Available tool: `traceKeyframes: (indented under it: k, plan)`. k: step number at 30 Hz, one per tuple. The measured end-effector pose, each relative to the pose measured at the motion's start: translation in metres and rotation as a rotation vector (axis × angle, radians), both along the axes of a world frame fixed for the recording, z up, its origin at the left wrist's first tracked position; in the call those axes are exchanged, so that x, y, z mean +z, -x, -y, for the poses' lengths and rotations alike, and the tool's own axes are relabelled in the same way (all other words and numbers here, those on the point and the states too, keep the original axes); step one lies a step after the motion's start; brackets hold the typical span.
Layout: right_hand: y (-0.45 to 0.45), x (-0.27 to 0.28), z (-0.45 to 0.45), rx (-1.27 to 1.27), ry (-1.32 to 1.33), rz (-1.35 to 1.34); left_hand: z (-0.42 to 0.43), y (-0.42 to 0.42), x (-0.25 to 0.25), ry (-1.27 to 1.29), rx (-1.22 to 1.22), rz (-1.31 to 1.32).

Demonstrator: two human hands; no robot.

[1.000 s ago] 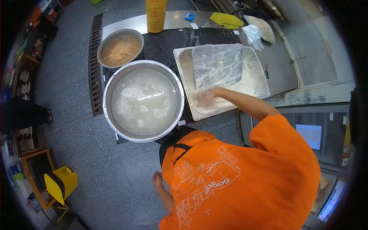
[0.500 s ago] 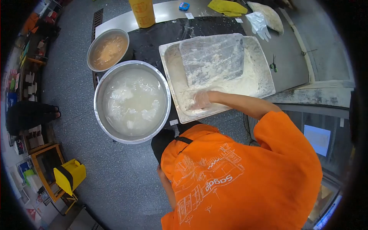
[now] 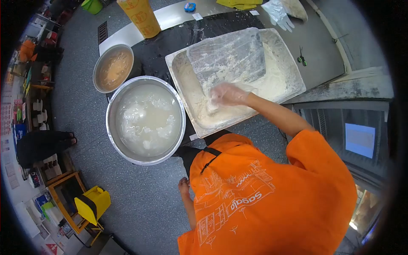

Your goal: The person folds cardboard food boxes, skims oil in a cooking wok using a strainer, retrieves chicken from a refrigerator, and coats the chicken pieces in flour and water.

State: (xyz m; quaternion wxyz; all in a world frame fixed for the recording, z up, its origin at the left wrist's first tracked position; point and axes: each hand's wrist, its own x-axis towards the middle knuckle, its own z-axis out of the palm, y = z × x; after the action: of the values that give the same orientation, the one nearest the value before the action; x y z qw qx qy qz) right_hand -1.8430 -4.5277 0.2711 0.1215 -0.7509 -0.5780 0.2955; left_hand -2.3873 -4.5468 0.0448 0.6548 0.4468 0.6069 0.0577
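Observation:
My right hand (image 3: 229,94), in a clear plastic glove, is over the near left part of a metal tray (image 3: 299,85) of white powder. Its fingers are closed on something whitish, too hidden to name. Beside it, a flour-dusted clear plastic sheet or bag (image 3: 231,55) leans in the tray. My left hand (image 3: 183,185) hangs bare beside the orange shirt, fingers loosely apart with nothing visible in them. Left of the tray stands a large steel bowl (image 3: 111,131) of cloudy liquid with white lumps. A smaller bowl (image 3: 97,80) behind it holds brownish liquid.
Behind are a yellow container (image 3: 142,19), a blue device (image 3: 190,7), a yellow cloth (image 3: 238,3) and a plastic glove (image 3: 278,15). Green-handled scissors (image 3: 301,59) lie right of the tray. A yellow box (image 3: 93,205) and a dark-clothed person (image 3: 40,146) are at left.
My right hand has risen from the powder near the tray's front left, its fingers now closed. My left hand, mostly hidden half a second ago, shows again. The view has shifted.

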Motion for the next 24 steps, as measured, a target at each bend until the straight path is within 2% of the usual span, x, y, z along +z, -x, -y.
traceKeyframes:
  k: [1, 3, 4, 5, 7, 8, 10, 11, 12, 13, 14, 16, 17, 19, 20, 23, 24]
  plan:
    - [-0.004, 0.001, -0.003, 0.008, 0.0, 0.01, -0.008, -0.006, 0.004, 0.046, 0.072, -0.071]
    - [-0.021, -0.005, -0.004, -0.344, -0.153, 0.269, -0.02, -0.018, 0.008, 0.092, 0.15, -0.131]
    - [-0.03, -0.023, 0.006, -0.26, -0.381, 0.52, -0.024, -0.02, 0.008, 0.081, 0.145, -0.122]
    - [-0.032, -0.013, 0.003, -0.258, -0.378, 0.523, -0.026, -0.019, 0.009, 0.072, 0.139, -0.115]
    - [-0.035, 0.021, -0.01, -0.206, 0.026, 0.171, -0.026, -0.018, 0.005, 0.076, 0.154, -0.095]
    - [-0.038, 0.02, -0.013, -0.201, 0.027, 0.176, -0.025, -0.016, 0.002, 0.077, 0.165, -0.08]
    - [-0.049, 0.012, -0.015, -0.505, -0.039, 0.064, -0.021, -0.014, -0.003, 0.098, 0.176, -0.082]
    - [-0.062, -0.007, -0.011, -0.501, -0.039, 0.068, -0.018, -0.01, -0.007, 0.116, 0.182, -0.091]
    - [-0.079, -0.039, -0.002, -0.341, -0.113, 0.19, -0.014, -0.001, -0.013, 0.117, 0.185, -0.089]
    - [-0.086, -0.055, 0.0, -0.178, -0.188, 0.309, -0.009, 0.008, -0.021, 0.126, 0.157, -0.049]
    - [-0.076, -0.053, 0.002, -0.175, -0.188, 0.308, -0.006, 0.015, -0.025, 0.135, 0.128, -0.012]
    - [-0.045, -0.039, 0.011, -0.383, -0.077, 0.034, -0.004, 0.014, -0.008, 0.072, 0.079, -0.042]
    - [-0.03, -0.024, 0.005, -0.377, -0.076, 0.039, -0.003, 0.011, 0.003, 0.011, 0.026, -0.075]
    - [0.0, 0.004, -0.018, -0.29, -0.103, 0.074, -0.002, 0.005, 0.016, 0.018, 0.092, -0.053]
    - [0.009, -0.012, -0.022, -0.286, -0.094, 0.074, 0.0, 0.007, 0.02, 0.022, 0.146, -0.039]
    - [0.029, -0.065, -0.023, -0.055, -0.389, -0.016, -0.006, 0.019, 0.006, 0.059, 0.119, 0.016]
    - [0.034, -0.068, -0.021, 0.083, -0.117, 0.113, -0.01, 0.026, -0.006, 0.067, 0.123, 0.019]
